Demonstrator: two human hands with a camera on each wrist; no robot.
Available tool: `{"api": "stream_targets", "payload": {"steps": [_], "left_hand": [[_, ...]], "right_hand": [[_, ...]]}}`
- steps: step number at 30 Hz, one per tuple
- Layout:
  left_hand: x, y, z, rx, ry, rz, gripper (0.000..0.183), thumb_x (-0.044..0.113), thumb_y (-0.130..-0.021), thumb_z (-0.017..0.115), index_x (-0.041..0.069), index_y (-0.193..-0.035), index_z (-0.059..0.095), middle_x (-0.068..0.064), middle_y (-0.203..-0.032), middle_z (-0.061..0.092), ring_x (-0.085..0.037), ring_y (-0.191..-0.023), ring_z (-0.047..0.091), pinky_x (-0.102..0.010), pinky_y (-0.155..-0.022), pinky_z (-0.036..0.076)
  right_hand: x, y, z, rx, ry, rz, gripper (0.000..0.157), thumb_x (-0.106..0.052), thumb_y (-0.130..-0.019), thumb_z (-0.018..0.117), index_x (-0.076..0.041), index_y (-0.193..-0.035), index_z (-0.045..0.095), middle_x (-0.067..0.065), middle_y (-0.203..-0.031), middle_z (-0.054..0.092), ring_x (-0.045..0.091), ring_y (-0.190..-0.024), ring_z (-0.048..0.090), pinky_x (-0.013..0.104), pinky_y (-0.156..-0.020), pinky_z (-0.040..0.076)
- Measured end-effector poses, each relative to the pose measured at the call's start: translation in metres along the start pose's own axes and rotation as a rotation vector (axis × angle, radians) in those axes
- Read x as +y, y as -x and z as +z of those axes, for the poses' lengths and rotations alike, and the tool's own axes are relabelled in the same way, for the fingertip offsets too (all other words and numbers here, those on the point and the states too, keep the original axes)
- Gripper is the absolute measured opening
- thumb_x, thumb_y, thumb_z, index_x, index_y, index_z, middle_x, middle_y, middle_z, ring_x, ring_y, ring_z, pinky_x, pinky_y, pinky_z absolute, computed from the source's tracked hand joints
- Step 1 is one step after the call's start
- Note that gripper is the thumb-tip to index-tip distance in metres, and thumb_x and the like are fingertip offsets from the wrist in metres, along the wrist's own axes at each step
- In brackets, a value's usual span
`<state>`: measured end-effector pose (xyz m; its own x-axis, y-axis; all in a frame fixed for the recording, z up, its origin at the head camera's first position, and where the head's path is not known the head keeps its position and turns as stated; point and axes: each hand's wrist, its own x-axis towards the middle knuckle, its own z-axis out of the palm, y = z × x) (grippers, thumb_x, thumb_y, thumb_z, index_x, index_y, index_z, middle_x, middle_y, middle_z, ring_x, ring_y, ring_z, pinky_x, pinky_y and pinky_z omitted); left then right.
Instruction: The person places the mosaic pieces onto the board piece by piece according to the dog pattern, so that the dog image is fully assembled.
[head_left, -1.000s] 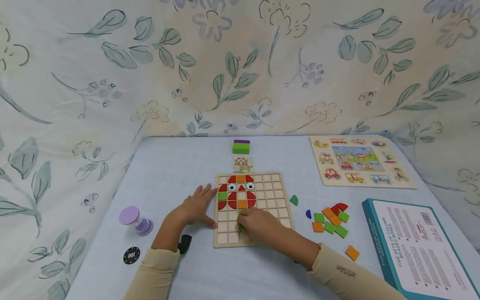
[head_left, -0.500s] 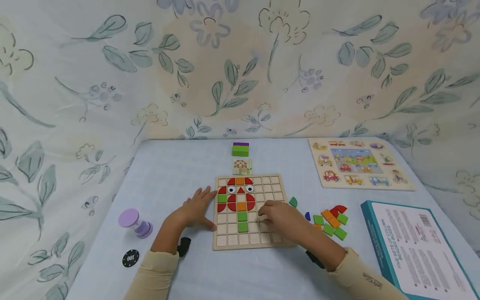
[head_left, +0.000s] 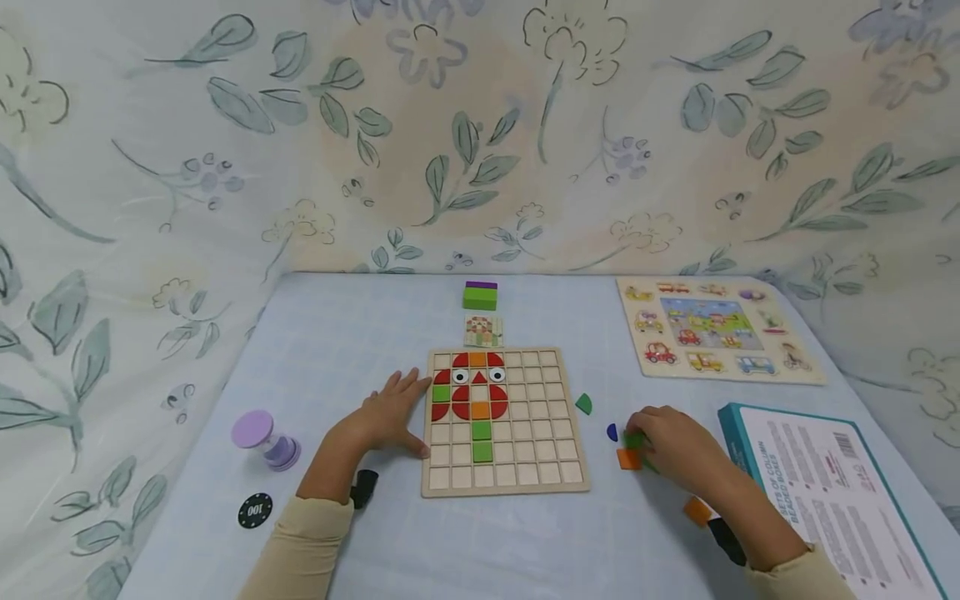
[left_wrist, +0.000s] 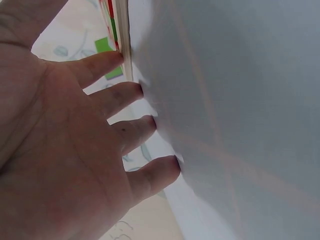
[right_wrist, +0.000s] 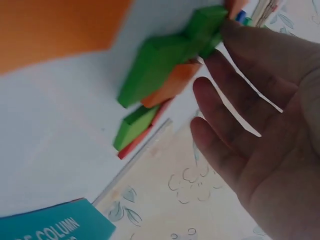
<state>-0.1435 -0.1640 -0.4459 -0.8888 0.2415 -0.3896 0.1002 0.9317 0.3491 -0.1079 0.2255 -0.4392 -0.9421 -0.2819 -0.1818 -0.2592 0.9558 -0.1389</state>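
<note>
A wooden grid board lies mid-table, with red, orange and green tiles and two eye pieces forming a face above two green squares. My left hand, fingers spread, steadies the board's left edge; in the left wrist view its fingertips touch the cloth. Over the loose pieces at the right, my right hand pinches a green square tile between thumb and index finger. Other green tiles, an orange tile and a red piece lie beside it, partly hidden by the hand in the head view.
A pattern card and green-purple blocks stand behind the board. A vehicle puzzle and teal box lie right. A purple-topped timer and black 100 chip are left. A green quarter piece lies beside the board.
My right hand has let go of the second green square on the board and moved right to the loose tiles, where it pinches a green one. The left hand has stayed at the board's edge.
</note>
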Motion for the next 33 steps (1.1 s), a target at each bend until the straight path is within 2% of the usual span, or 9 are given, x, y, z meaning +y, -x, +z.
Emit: {"api": "stream_targets", "payload": {"steps": [7,11,13,16,19,21,24,30,33], "left_hand": [[0.001,0.001,0.0,-0.006,0.012,-0.005,0.107,0.037,-0.057,0.084,0.019,-0.143,0.025,-0.007,-0.152,0.012,-0.031,-0.139,0.002,-0.06,-0.105,0.015],[0.002,0.002,0.001,-0.007,0.006,-0.011,0.107,0.037,-0.057,0.084,0.019,-0.143,0.025,-0.007,-0.152,0.011,-0.031,-0.139,0.002,-0.06,-0.105,0.015],[0.001,0.002,0.001,-0.001,0.004,-0.012,0.107,0.037,-0.057,0.084,0.019,-0.143,0.025,-0.007,-0.152,0.011,-0.031,-0.139,0.002,-0.06,-0.105,0.015],[0.001,0.003,0.001,0.004,0.009,-0.011,0.106,0.037,-0.057,0.084,0.019,-0.143,0.025,-0.007,-0.152,0.012,-0.031,-0.139,0.002,-0.06,-0.105,0.015],[0.002,0.003,0.001,0.003,0.013,-0.011,0.107,0.037,-0.057,0.084,0.02,-0.143,0.025,-0.007,-0.152,0.012,-0.031,-0.139,0.002,-0.06,-0.105,0.015],[0.002,0.003,0.002,0.0,0.015,-0.01,0.106,0.037,-0.057,0.084,0.02,-0.143,0.025,-0.006,-0.152,0.012,-0.031,-0.139,0.002,-0.06,-0.105,0.015],[0.003,0.003,0.002,-0.006,0.018,-0.008,0.106,0.038,-0.057,0.084,0.021,-0.143,0.025,-0.006,-0.152,0.012,-0.03,-0.139,0.002,-0.06,-0.105,0.015],[0.001,0.003,0.001,0.005,0.015,-0.007,0.107,0.038,-0.056,0.084,0.021,-0.144,0.025,-0.006,-0.152,0.012,-0.03,-0.139,0.003,-0.06,-0.105,0.016],[0.001,0.003,0.001,0.008,0.019,-0.004,0.107,0.038,-0.056,0.084,0.021,-0.143,0.025,-0.006,-0.152,0.012,-0.03,-0.139,0.003,-0.06,-0.104,0.016]], "right_hand": [[-0.001,-0.001,0.0,0.055,0.043,-0.023,0.021,-0.013,-0.071,0.076,-0.014,-0.089,0.066,0.001,-0.087,0.063,0.02,-0.081,0.056,0.04,-0.077,0.05],[-0.024,-0.003,-0.012,0.066,-0.037,-0.035,0.018,-0.014,-0.074,0.074,-0.014,-0.09,0.065,0.001,-0.092,0.061,0.017,-0.082,0.057,0.037,-0.075,0.052],[-0.047,-0.006,-0.017,0.066,-0.099,-0.095,0.019,-0.015,-0.075,0.074,-0.016,-0.092,0.065,-0.003,-0.094,0.06,0.014,-0.085,0.057,0.032,-0.075,0.052],[-0.087,-0.008,-0.012,0.061,-0.153,-0.293,0.021,-0.017,-0.075,0.073,-0.018,-0.095,0.066,-0.008,-0.094,0.06,0.007,-0.084,0.055,0.023,-0.075,0.052],[-0.123,-0.01,0.002,0.056,-0.115,-0.493,0.022,-0.02,-0.076,0.073,-0.018,-0.097,0.067,-0.009,-0.093,0.061,0.004,-0.082,0.055,0.018,-0.074,0.05],[-0.139,-0.012,0.013,0.07,-0.074,-0.576,0.021,-0.02,-0.077,0.072,-0.017,-0.097,0.068,-0.008,-0.093,0.062,0.004,-0.082,0.057,0.019,-0.075,0.05],[-0.151,-0.015,0.023,0.096,-0.023,-0.617,0.019,-0.021,-0.077,0.072,-0.018,-0.095,0.069,-0.008,-0.092,0.062,0.005,-0.083,0.059,0.019,-0.075,0.05],[-0.158,-0.019,0.029,0.174,0.009,-0.653,0.012,-0.021,-0.077,0.072,-0.019,-0.089,0.071,-0.007,-0.09,0.062,0.006,-0.082,0.058,0.019,-0.076,0.049],[-0.157,-0.02,0.028,0.158,0.008,-0.672,0.014,-0.022,-0.077,0.072,-0.02,-0.092,0.071,-0.008,-0.092,0.062,0.005,-0.085,0.058,0.018,-0.077,0.049]]}}
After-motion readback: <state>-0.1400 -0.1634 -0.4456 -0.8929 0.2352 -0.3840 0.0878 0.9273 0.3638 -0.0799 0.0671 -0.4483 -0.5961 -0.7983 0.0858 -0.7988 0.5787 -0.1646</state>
